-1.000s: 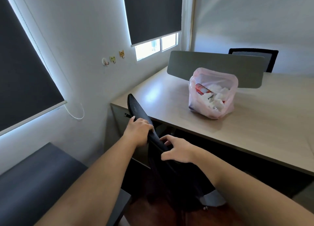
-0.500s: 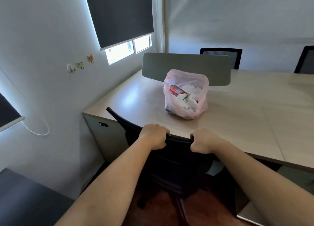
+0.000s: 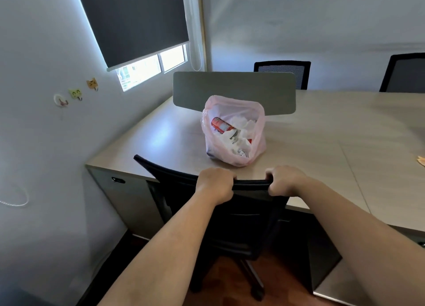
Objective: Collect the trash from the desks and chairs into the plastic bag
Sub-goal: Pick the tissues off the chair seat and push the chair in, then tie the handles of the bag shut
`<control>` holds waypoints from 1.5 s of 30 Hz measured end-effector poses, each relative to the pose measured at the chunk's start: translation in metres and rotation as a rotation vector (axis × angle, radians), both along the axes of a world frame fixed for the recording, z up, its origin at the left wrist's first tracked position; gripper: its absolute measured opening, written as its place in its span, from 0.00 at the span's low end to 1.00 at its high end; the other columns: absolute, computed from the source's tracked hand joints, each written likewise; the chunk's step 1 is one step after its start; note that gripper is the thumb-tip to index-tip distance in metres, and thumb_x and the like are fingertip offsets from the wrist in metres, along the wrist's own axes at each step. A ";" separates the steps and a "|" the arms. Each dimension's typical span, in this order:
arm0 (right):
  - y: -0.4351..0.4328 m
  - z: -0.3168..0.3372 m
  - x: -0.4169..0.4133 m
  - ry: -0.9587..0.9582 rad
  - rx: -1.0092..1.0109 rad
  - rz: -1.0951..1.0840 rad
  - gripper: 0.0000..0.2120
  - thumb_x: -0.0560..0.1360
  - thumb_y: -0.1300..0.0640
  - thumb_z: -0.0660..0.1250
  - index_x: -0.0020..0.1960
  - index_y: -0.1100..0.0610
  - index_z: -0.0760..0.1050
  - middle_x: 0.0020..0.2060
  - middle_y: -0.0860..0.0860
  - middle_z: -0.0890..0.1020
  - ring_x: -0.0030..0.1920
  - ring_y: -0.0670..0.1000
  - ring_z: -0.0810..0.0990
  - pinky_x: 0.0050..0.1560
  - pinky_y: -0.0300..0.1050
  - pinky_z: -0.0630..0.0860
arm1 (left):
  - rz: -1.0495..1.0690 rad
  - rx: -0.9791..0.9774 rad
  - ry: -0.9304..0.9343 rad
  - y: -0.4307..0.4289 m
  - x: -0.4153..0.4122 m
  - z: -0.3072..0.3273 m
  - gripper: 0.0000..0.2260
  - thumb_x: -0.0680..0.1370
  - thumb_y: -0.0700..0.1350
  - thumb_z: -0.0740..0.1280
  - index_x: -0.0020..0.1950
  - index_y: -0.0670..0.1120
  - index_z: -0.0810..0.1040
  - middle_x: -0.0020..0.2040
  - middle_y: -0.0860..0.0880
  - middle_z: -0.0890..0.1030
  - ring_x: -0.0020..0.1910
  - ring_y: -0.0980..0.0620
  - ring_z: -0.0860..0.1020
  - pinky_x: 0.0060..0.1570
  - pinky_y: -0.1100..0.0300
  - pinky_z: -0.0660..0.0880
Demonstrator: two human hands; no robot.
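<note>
Head view: left hand (image 3: 215,186) and right hand (image 3: 286,180) grip the chair back (image 3: 250,185); red can (image 3: 222,125) lettering unreadable.

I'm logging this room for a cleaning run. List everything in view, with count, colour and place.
desk: 1, beige, centre, against the left wall
bag: 1, pink, on the desk, open at the top, holds white paper trash
can: 1, red, inside the bag
divider: 1, grey, upright on the desk behind the bag
scrap: 1, tan, on the desk at the picture's right edge
near chair: 1, black, at the desk's near side
far chairs: 2, black, beyond the desk
blind: 1, dark grey, partly lowered over the window
hooks: 3, white, green and orange, left wall
left grip: 1, bare hand, curled over the near chair's top edge
right grip: 1, bare hand, curled over the same edge
</note>
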State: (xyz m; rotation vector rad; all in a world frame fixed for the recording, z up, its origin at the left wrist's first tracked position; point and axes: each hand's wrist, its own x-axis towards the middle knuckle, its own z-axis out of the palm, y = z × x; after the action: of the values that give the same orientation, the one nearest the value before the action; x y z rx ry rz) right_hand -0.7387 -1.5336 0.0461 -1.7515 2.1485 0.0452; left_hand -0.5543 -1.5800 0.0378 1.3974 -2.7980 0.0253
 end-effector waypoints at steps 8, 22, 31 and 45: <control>-0.018 0.006 -0.038 -0.500 0.365 0.096 0.22 0.61 0.46 0.75 0.51 0.53 0.74 0.44 0.47 0.79 0.43 0.47 0.77 0.43 0.38 0.74 | 0.064 0.668 -0.001 -0.024 -0.010 0.017 0.27 0.68 0.58 0.72 0.66 0.55 0.73 0.64 0.55 0.75 0.61 0.53 0.74 0.61 0.59 0.69; -0.147 0.014 -0.098 -0.621 -0.276 -0.258 0.08 0.73 0.60 0.66 0.35 0.56 0.71 0.33 0.52 0.74 0.33 0.49 0.70 0.31 0.40 0.66 | 0.356 0.287 0.380 -0.137 -0.028 0.042 0.21 0.74 0.51 0.70 0.65 0.48 0.71 0.64 0.46 0.75 0.63 0.47 0.73 0.62 0.52 0.72; -0.232 -0.025 -0.096 -0.722 -0.329 -0.647 0.25 0.70 0.51 0.69 0.63 0.60 0.69 0.55 0.56 0.77 0.49 0.56 0.76 0.41 0.44 0.72 | 0.492 0.376 0.550 -0.263 -0.024 0.009 0.36 0.73 0.54 0.70 0.75 0.48 0.56 0.71 0.43 0.64 0.68 0.42 0.69 0.64 0.48 0.70; -0.290 -0.049 -0.088 -0.630 -0.474 -0.824 0.17 0.80 0.56 0.55 0.56 0.66 0.77 0.54 0.65 0.80 0.56 0.63 0.78 0.47 0.47 0.69 | 0.676 0.748 0.906 -0.356 -0.068 -0.057 0.14 0.78 0.43 0.60 0.61 0.40 0.76 0.57 0.41 0.78 0.54 0.41 0.77 0.57 0.49 0.76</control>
State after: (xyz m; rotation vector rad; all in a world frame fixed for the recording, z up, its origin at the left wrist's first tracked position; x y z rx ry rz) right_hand -0.8266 -1.8239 -0.0025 -0.7400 2.2682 -1.1291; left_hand -0.6220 -1.9364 -0.0194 1.7494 -1.5383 -1.3485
